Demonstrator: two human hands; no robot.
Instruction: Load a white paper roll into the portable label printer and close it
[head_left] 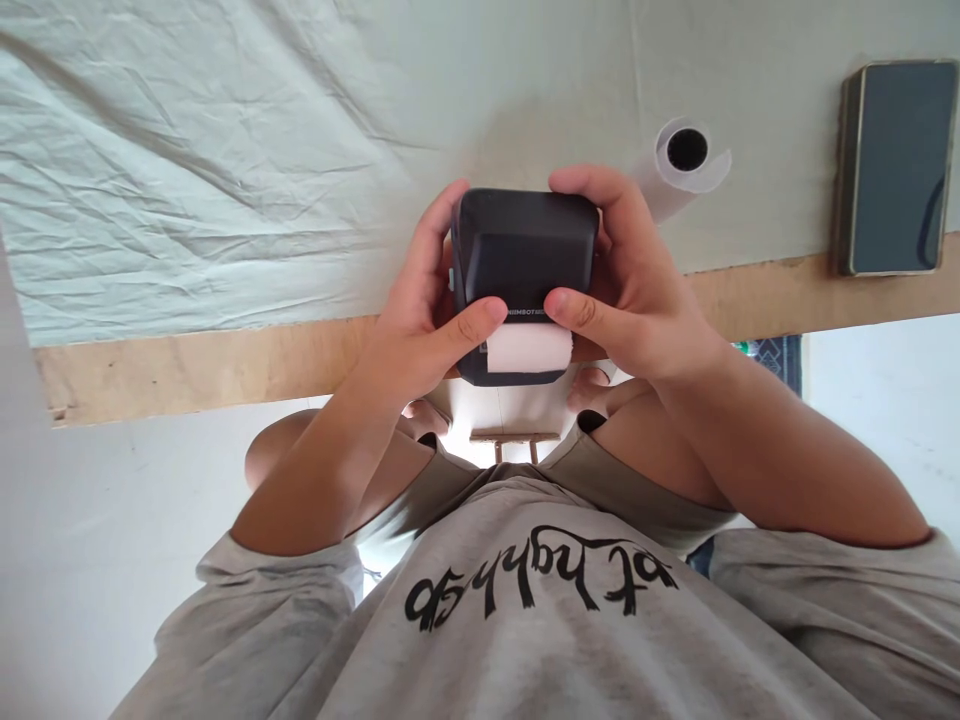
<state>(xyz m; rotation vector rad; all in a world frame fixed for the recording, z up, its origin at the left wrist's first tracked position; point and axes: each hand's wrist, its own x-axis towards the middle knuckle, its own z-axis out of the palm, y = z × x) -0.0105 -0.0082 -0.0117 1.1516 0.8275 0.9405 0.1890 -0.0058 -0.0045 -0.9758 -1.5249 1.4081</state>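
Across the upper frame we see a wrinkled pale cloth (225, 150) over a wooden table edge (187, 365). At the far right lies a dark phone (896, 165), and right of centre near the top a white paper roll (679, 165). In the centre we hold a small dark label printer (521, 265), a white paper strip (529, 348) curling from its slot. Our left hand (416, 320) is closed around its left side, thumb on the front edge; our right hand (634, 285) clasps the right side likewise. We judge it a light, rigid plastic box, smooth and a little slippery, best held by its flat sides, away from the thin, tearable paper.
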